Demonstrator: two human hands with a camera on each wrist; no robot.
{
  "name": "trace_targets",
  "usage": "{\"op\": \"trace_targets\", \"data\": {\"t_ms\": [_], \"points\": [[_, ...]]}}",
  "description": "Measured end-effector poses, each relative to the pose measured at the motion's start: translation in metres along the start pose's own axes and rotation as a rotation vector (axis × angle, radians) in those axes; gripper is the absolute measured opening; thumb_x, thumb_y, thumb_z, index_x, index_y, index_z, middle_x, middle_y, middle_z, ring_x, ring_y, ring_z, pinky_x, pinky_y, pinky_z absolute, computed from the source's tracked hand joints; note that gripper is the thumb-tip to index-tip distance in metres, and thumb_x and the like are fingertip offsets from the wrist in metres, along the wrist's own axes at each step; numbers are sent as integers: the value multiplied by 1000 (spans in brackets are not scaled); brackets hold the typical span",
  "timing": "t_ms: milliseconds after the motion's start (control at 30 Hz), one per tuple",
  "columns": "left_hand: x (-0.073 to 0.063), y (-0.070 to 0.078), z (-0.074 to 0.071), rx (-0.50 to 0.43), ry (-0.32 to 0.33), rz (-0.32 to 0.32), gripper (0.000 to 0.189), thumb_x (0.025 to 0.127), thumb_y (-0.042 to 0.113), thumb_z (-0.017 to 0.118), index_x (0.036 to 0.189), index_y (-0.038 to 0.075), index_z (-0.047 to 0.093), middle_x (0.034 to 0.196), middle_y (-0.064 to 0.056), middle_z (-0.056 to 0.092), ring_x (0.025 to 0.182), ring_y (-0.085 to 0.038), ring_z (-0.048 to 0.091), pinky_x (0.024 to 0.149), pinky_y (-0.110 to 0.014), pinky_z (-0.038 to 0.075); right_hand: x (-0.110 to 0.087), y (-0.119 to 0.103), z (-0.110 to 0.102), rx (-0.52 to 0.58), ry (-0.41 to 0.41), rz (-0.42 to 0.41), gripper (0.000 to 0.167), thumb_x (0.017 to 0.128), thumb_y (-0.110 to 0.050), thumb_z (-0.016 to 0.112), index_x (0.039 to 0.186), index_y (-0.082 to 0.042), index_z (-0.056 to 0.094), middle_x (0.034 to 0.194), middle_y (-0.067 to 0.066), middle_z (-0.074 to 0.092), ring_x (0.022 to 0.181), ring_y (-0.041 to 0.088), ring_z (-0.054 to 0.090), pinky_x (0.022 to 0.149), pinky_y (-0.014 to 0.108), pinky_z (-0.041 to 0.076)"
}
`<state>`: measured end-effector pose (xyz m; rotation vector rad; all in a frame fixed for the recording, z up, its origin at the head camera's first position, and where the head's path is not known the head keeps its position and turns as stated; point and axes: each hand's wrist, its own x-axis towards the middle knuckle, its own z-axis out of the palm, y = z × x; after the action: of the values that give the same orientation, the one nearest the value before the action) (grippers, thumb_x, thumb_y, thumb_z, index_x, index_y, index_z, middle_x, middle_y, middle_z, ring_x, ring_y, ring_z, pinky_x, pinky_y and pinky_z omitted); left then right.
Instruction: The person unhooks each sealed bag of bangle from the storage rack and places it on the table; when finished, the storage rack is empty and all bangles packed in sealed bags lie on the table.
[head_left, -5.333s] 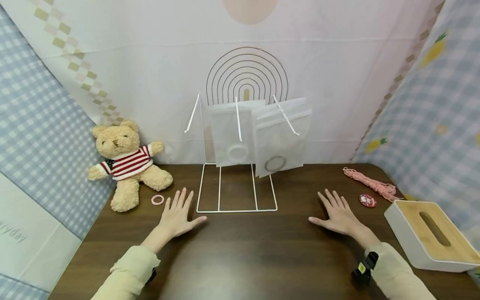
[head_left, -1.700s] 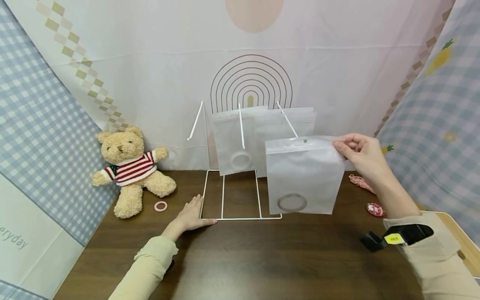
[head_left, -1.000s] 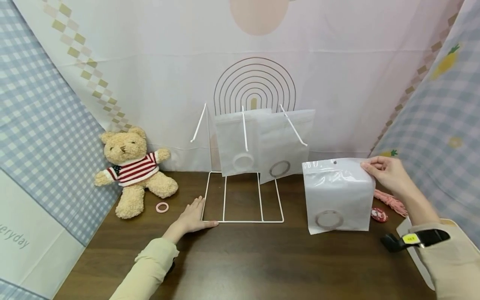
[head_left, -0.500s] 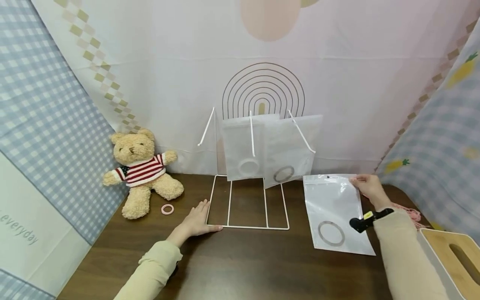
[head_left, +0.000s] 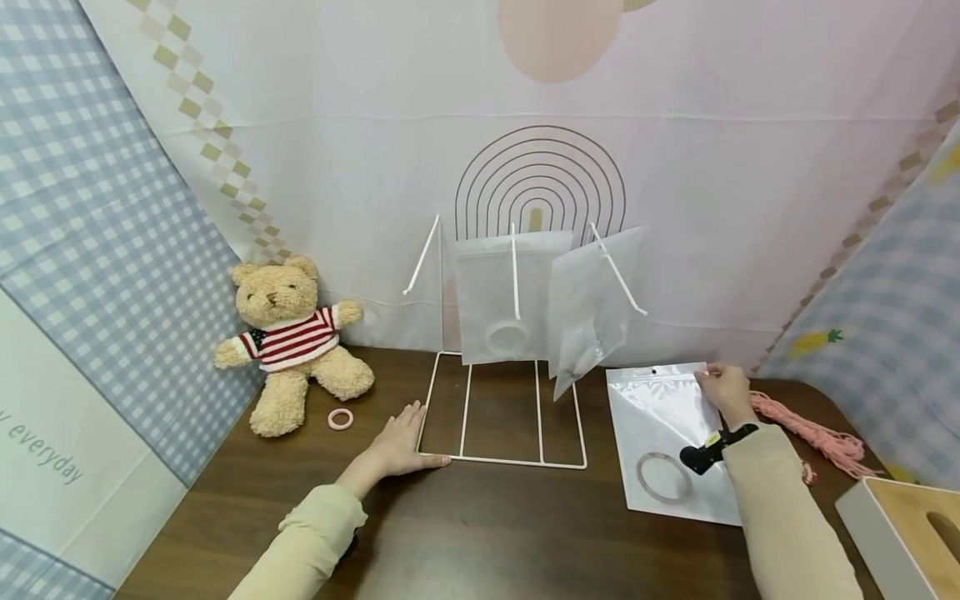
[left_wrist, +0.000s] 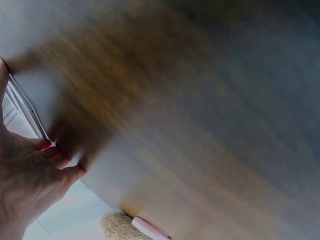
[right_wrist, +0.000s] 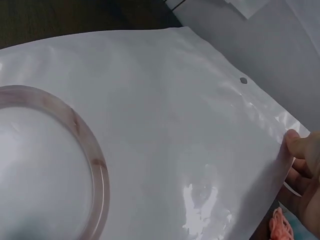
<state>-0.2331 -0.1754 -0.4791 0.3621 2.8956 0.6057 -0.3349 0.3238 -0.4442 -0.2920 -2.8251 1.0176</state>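
Note:
My right hand pinches the top right corner of a white zip bag between thumb and fingers. The bag lies flat, low over the right of the table, with a pale brownish bangle inside. At the left, my left hand rests with straight fingers on the front left corner of a white wire display rack. Two more zip bags hang on its prongs: one with a whitish ring in the middle, and another on the right, turned at an angle. The left prong carries nothing.
A teddy bear in a striped sweater sits at the back left, with a pink ring by its foot. Right of my right hand lie a pink cord bundle, a partly covered red badge and a wood-topped tissue box.
My right hand has taken one bag off the right prong, brought it right and lowered it flat. The bag behind it swung round. My left hand moved onto the rack's corner.

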Motion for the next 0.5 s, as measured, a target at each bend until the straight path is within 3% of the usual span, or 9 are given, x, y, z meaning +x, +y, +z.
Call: {"op": "trace_targets", "data": {"t_ms": [333,500], "points": [[-1,5,-2,1,-8,12,101,74,53,66,141,-9,21,148,-27,20,139,-38,18,110,-55,19,-3,6,-4,21,6,17,50,95,-24,42,130,12,40,126,35,45,116,48,44,94,52,40],[-2,2,-3,-3,-1,7,101,74,53,66,140,-10,22,147,-28,20,138,-39,18,110,-56,19,-4,-15,-11,139,-32,-104,55,96,-32,41,128,13,43,128,36,44,117,47,43,95,52,39]]}}
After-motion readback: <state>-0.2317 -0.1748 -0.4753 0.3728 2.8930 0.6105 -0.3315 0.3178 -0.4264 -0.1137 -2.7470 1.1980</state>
